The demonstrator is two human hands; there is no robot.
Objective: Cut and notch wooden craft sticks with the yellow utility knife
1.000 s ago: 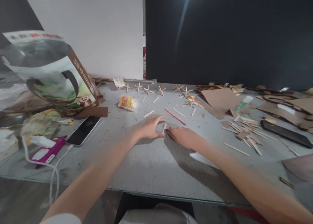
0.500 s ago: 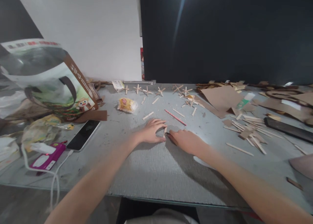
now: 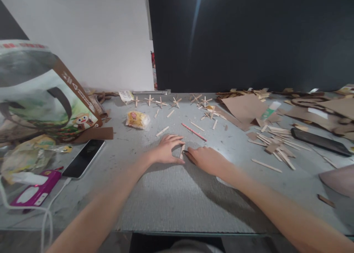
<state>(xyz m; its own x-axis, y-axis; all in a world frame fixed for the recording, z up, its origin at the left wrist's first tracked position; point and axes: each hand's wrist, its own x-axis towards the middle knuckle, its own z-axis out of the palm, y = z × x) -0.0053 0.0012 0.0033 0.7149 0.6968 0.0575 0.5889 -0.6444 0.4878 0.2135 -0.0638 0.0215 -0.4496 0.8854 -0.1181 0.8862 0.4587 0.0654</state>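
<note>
My left hand (image 3: 167, 150) rests on the grey table, its thumb and fingertips curved around the two ends of a short wooden craft stick (image 3: 182, 151) and steadying it. From the right, my right hand (image 3: 206, 159) is closed on a thin dark pointed tool (image 3: 185, 151), whose tip meets the stick; most of the tool is hidden in the fist, so its kind cannot be made out. Just beyond the hands lies a red patterned pencil-like rod (image 3: 194, 132). Loose craft sticks (image 3: 162, 131) lie around it.
Star-shaped stick pieces (image 3: 176, 102) line the table's back. A wrapped snack (image 3: 137, 120) is left of them. On the left are a phone (image 3: 83, 159), a purple power bank (image 3: 37, 188) and a large bag (image 3: 49, 98). Right: a stick pile (image 3: 276, 144), cardboard (image 3: 243, 109), glue stick (image 3: 271, 110).
The view has shifted slightly, so the table's things appear further left. Both hands keep nearly the same place around the stick; the left fingers look slightly more spread.
</note>
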